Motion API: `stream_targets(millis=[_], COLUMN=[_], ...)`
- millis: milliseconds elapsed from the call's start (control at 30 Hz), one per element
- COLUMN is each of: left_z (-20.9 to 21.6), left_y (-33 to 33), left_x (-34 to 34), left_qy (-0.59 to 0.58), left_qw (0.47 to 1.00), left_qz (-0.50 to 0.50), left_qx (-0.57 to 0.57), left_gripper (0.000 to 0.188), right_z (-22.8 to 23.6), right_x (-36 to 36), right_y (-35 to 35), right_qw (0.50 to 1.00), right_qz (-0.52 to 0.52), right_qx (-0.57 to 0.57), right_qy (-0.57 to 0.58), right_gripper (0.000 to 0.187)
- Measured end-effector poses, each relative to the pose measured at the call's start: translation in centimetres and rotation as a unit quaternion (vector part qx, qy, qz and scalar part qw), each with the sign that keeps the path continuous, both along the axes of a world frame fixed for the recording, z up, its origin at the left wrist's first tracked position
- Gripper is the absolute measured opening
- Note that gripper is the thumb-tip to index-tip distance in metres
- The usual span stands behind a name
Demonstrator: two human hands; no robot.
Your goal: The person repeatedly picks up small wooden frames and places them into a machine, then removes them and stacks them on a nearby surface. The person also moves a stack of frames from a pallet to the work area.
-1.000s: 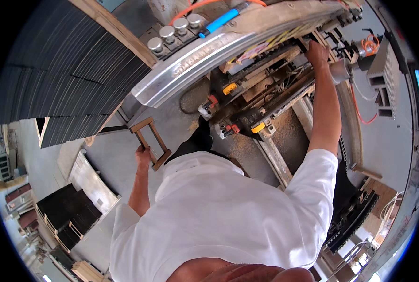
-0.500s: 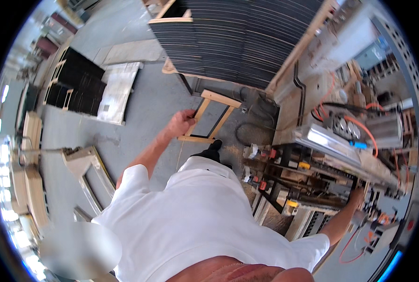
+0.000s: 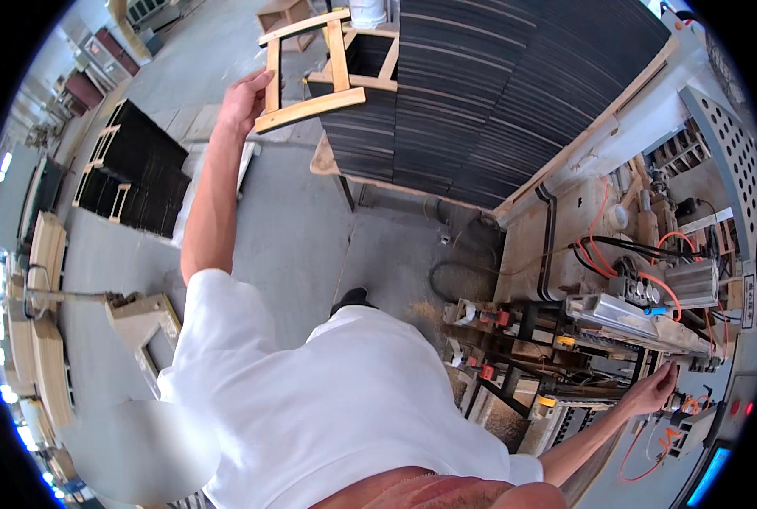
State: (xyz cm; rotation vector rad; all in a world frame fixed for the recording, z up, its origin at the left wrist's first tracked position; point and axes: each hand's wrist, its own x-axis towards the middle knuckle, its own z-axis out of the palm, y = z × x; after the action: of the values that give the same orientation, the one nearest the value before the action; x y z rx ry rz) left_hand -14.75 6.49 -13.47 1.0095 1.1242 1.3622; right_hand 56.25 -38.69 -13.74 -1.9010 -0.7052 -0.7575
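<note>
My left hand (image 3: pixel 247 100), stretched out to the far left, is closed on one side of a small pale wooden frame (image 3: pixel 312 109). The frame hangs tilted, with its bar ends sticking out past the corners. Just behind it, partly covered, more wooden bars (image 3: pixel 387 64) show at the end of a tall stack of black-sided pieces (image 3: pixel 455 102). On the right, my right hand (image 3: pixel 653 392) is by the outer end of a machine's metal beam (image 3: pixel 633 318). Its fingers are loosely bent and I see nothing in them.
Red and yellow clamp-like parts (image 3: pixel 497 317) line the near end of the machine. A lit screen (image 3: pixel 709 477) is at the lower right. Another black stack with pale frame ends (image 3: pixel 137 170) stands at the left. Hoses (image 3: pixel 446 276) lie on the floor beyond my shoe (image 3: pixel 353 299).
My left hand has carried the wooden frame from low in front of me up and away to the stack's left end. My right hand has shifted slightly along the machine's outer end.
</note>
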Motion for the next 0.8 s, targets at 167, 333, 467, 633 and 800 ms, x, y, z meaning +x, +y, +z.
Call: stream_targets(millis=[167, 333, 467, 633, 800], left_z=[-1.4, -2.9, -2.3, -1.9, 1.8], left_y=[12.5, 16.6, 14.8, 14.5, 3.9], left_x=[-0.1, 3.2, 5.4, 5.3, 8.0], left_qy=[0.066, 0.128, 0.427, 0.508, 0.112], left_qw=[0.997, 0.984, 0.896, 0.830, 0.916], left_qz=[-0.027, -0.117, -0.044, -0.006, 0.018], left_qx=[-0.029, -0.039, 0.117, 0.229, 0.384], left_gripper=[0.027, 0.028, 0.042, 0.046, 0.031], right_z=[-2.2, -7.3, -9.9, -6.2, 2.5], right_x=[-12.5, -18.7, -22.8, -27.1, -31.6], right_y=[2.0, 3.2, 4.3, 3.5, 2.2], right_qw=[0.991, 0.963, 0.937, 0.948, 0.918], right_qz=[0.093, 0.123, 0.174, 0.086, 0.051], right_qx=[0.007, -0.095, -0.138, -0.189, -0.347], right_qy=[0.093, 0.220, 0.270, 0.240, 0.184], right_gripper=[0.024, 0.023, 0.023, 0.023, 0.031])
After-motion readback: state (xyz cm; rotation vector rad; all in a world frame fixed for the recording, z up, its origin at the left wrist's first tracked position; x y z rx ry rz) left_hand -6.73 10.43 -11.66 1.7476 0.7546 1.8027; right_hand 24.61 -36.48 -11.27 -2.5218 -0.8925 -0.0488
